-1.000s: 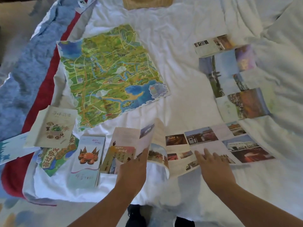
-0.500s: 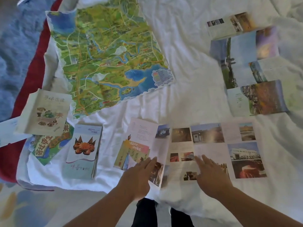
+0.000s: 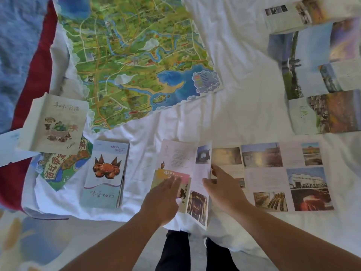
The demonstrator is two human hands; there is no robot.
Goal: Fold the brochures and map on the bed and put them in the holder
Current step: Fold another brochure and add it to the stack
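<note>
A long photo brochure [image 3: 273, 173] lies unfolded on the white bed near its front edge, its left panel folded over and lying flat. My left hand [image 3: 162, 198] presses on that folded panel with straight fingers. My right hand [image 3: 224, 190] rests flat beside it along the fold line. The big green and blue map [image 3: 136, 55] lies spread open further back. A second unfolded photo brochure [image 3: 320, 75] lies at the right. The holder is out of view.
Folded brochures lie at the left: one with a crab picture [image 3: 105, 173], a pale food one [image 3: 54, 124] and a green one [image 3: 62, 165] under it. A red and blue blanket [image 3: 25, 75] runs along the bed's left side. My legs stand below the bed edge.
The brochure's left panel, raised a second ago, now lies flat. My right hand slid left to the fold. The camera tilted down and closer, so the basket at the top left the view.
</note>
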